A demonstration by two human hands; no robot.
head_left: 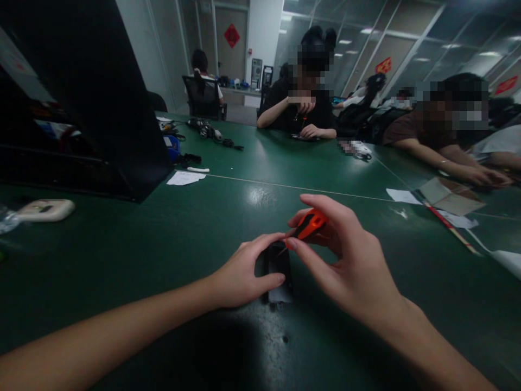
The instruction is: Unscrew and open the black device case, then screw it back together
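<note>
A flat black phone-sized device (279,265) lies on the green table in front of me; its lower part looks greyer. My left hand (241,270) steadies it from the left, with the thumb across its face and the fingers along the far edge. In my right hand (360,263) is a screwdriver (311,222) with an orange and black handle, held between thumb and fingers. Its thin shaft slants down to the left toward the device's upper part. Whether the tip touches the device I cannot tell.
A large black case or panel (101,98) stands at the left, near a white rounded object (51,210). Cables (207,130) and paper (185,177) lie farther back. An open cardboard box (450,194) is at the right. Other people sit across the table (244,217).
</note>
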